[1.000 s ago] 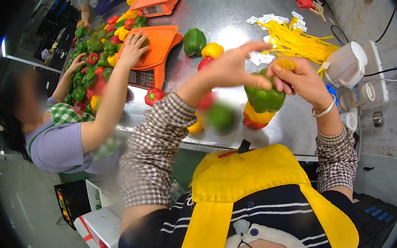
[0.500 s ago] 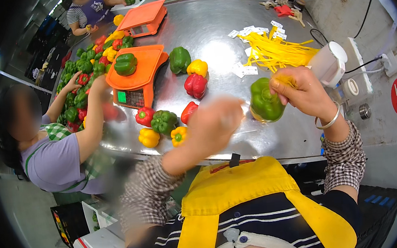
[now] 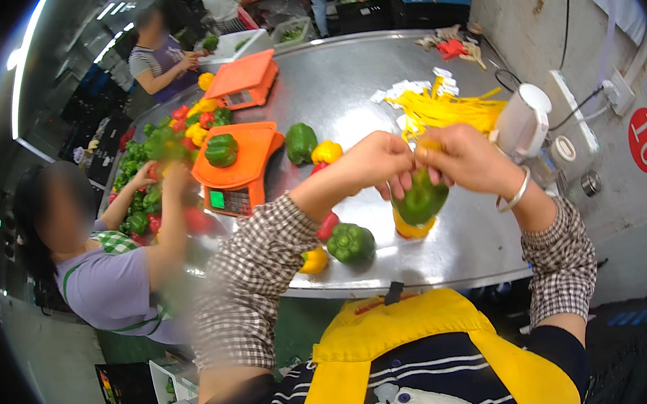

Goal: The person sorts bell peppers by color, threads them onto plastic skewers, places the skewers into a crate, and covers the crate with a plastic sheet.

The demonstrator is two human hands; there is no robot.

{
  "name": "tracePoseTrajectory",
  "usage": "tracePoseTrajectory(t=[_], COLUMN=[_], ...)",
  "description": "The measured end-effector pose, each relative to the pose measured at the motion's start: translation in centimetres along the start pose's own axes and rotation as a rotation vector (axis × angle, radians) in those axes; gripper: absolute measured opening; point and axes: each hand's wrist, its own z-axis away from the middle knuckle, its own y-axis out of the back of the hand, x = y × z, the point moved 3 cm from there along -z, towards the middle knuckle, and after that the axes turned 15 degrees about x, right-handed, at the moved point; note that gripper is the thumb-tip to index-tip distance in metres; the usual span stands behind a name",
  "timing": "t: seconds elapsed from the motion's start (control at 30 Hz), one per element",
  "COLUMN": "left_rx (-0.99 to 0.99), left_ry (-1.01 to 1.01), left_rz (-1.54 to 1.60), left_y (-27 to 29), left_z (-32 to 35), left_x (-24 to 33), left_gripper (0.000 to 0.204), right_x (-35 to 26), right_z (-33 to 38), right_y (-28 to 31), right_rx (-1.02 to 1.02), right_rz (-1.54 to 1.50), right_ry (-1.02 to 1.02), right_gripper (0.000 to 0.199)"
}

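Table of smooth, shiny grey metal [image 3: 484, 238] fills the middle of the scene. On its left side sits an orange, flat-topped plastic weighing scale [image 3: 258, 164]; towards the far right lies a loose heap of flat yellow strips with white tags [image 3: 458, 117]. Nearer, right of centre, the person's left hand [image 3: 388, 162] and right hand [image 3: 467, 157] meet over a glossy, blocky green bell pepper [image 3: 422, 199], with a rounded yellow pepper [image 3: 416, 230] showing just below it. Left fingers curl against the green pepper's upper left; whether they grasp anything, I cannot tell. Right thumb and fingers are pinched together, apparently on a narrow yellow strip [image 3: 432, 145]. Good handling here would probably mean steadying the pepper lightly, working with fingertips close to its top, and pulling evenly so neither pepper tips.
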Motion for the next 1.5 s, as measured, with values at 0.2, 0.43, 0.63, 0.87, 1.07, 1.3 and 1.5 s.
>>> tracePoseTrajectory(t=[0.2,0.43,0.63,0.87,1.07,1.3,1.5], left_rx=[-0.317,-0.526,-0.165,0.176,0.224,0.175,0.28], left_ry=[0.291,0.645,0.672,0.59,0.498,-0.243,-0.673], left_rz=[-0.376,-0.236,0.322,0.587,0.542,-0.663,-1.242], left_y=[0.3,0.3,-0.8,-1.4,-0.8,0.3,-1.6], left_z=[0.0,1.3,4.7,5.7,4.5,2.7,2.3], left_x=[-0.8,-4.5,-6.4,-7.3,-7.3,-1.4,0.0], left_gripper=[0.03,0.029,0.021,0.015,0.013,0.018,0.014], right_x=[-0.1,-1.7,-1.5,0.2,3.8,3.4,5.1], right_z=[1.3,3.0,5.7,6.5,5.1,4.4,3.9], right_y=[-3.5,-5.8,-7.1,-6.7,-6.7,-7.3,-7.0], right_rx=[-0.016,0.033,0.266,0.435,0.467,0.497,0.585], right_rz=[0.257,0.368,0.392,0.395,0.029,0.101,0.184], right_ry=[0.527,0.783,0.912,0.746,0.281,0.289,0.324], right_gripper=[0.003,0.009,0.015,0.01,0.009,0.005,0.003])
